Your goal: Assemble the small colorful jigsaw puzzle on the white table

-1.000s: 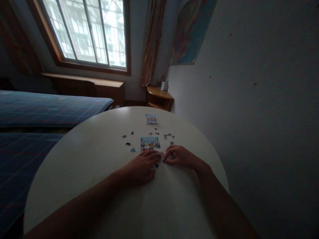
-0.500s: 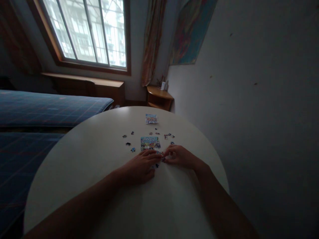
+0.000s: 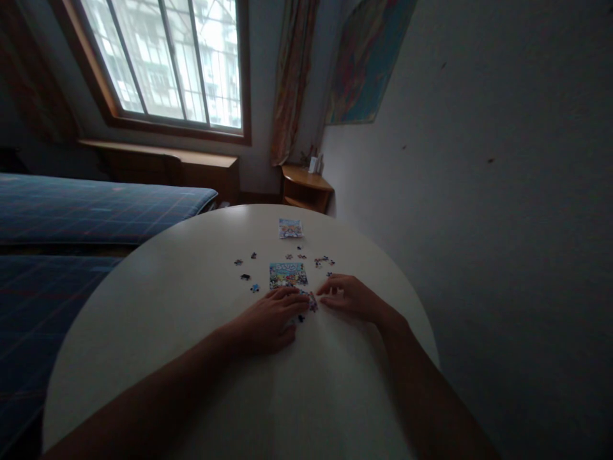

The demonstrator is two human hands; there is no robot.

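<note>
A partly assembled colourful jigsaw [image 3: 288, 275] lies on the round white table [image 3: 182, 300]. My left hand [image 3: 271, 319] rests flat on the table just below the jigsaw's near edge, fingers stretched toward it. To its right, my right hand [image 3: 348, 298] lies with fingers extended leftward, their tips close to a small cluster of joined pieces [image 3: 312, 302] between the two hands. Neither hand visibly holds anything. Loose pieces [image 3: 324, 260] are scattered right of the jigsaw, and others [image 3: 246, 277] to its left.
A small printed picture card [image 3: 290, 228] lies farther back on the table. A bed with a blue checked cover [image 3: 71, 211] stands to the left. A wooden corner shelf [image 3: 306, 185] and a window are behind; a wall runs close on the right.
My right hand has unpinched: its fingers were bunched over the small cluster of pieces, and now they lie stretched out beside it. The left hand has barely moved.
</note>
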